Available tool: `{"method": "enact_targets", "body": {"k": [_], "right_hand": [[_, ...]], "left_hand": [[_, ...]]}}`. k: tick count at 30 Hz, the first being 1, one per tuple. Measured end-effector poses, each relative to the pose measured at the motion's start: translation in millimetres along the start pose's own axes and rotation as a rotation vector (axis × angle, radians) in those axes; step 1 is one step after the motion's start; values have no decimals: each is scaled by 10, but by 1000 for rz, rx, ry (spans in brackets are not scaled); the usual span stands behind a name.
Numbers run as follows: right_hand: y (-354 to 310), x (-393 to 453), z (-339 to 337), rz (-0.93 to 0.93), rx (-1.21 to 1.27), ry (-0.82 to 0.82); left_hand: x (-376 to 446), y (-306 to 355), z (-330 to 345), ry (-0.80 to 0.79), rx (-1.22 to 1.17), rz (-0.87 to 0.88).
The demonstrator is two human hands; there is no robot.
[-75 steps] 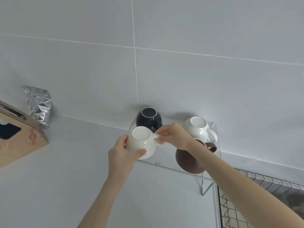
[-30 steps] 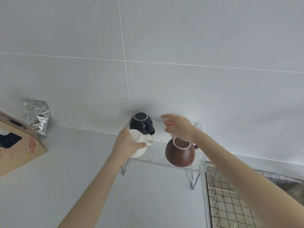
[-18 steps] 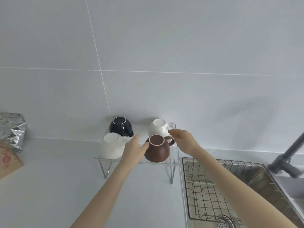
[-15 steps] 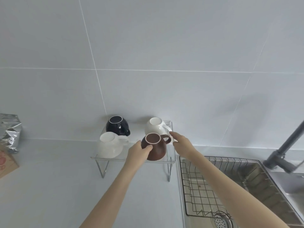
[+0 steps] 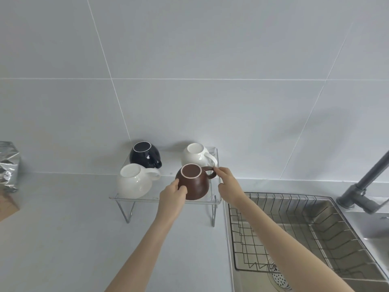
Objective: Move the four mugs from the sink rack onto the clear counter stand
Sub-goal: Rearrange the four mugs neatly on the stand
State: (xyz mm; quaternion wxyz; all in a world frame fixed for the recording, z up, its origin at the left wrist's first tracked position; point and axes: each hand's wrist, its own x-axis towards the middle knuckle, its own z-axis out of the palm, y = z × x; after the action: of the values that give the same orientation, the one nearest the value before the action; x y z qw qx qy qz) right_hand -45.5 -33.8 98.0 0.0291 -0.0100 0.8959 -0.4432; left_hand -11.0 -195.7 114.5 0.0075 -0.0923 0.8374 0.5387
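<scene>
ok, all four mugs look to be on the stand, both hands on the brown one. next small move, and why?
Probably let go and draw both hands back. The brown mug sits upside down on the clear stand with the other three, the sink rack looks empty, and the left hand and right hand only touch its side and handle.

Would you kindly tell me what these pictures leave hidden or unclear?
- Head view: the mugs' insides; all four sit upside down on the clear stand.
- Brown mug: whether the left hand and right hand grip it or only touch it.
- Foil bag: cut off by the left edge.
- Faucet: spout cut off on the right.
</scene>
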Motion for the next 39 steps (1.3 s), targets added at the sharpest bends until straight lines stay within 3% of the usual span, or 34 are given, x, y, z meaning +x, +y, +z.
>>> {"method": "enact_targets", "body": {"k": [16,22,28,33,39], "right_hand": [[76,-504,149,-6,23,40],[70,-496,120,3,50,47],[10,-235,-40,92,181,215],[-183,-14,-69,136,523,76],[-179,209,150,189,611,-45]], "left_hand": [[212,-101,-142,-23,123,109],[279,-222,-191,-74,-47,61],[714,-134,-292,-17,-183,-57],[1129,129,-163,-254,-283,-22],[1364,68,75,-341,-294,-45]]}}
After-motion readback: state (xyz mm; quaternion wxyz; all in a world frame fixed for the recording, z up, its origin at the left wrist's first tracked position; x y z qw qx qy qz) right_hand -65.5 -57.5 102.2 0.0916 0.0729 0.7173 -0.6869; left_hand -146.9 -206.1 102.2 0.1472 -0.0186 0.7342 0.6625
